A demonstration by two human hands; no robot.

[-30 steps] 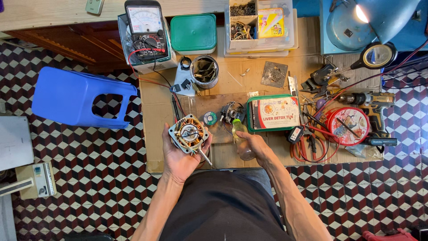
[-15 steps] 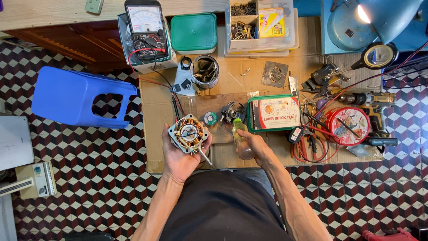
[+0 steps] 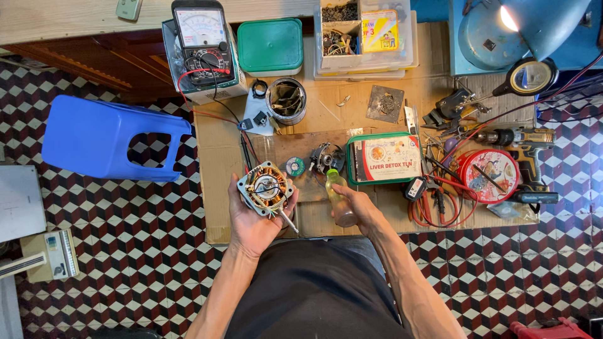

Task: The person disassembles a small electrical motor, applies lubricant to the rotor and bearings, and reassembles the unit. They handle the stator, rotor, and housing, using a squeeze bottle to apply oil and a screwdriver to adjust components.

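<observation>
Copper-wound motor stator (image 3: 266, 189) cupped in my left hand (image 3: 252, 221), over cardboard mat's (image 3: 217, 157) near edge | right hand (image 3: 359, 210) wrapped around small plastic bottle (image 3: 339, 198), just beside green tin (image 3: 384, 159) | tools crowd right side, open cardboard at left

Repair workshop, multimeter (image 3: 204, 39), cordless drill (image 3: 524, 141), parts box (image 3: 364, 34)

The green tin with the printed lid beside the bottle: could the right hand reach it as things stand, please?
Probably yes, but not freely: the green tin lies just beyond the right hand with nothing between, though that hand is full, gripping a small bottle.
</observation>
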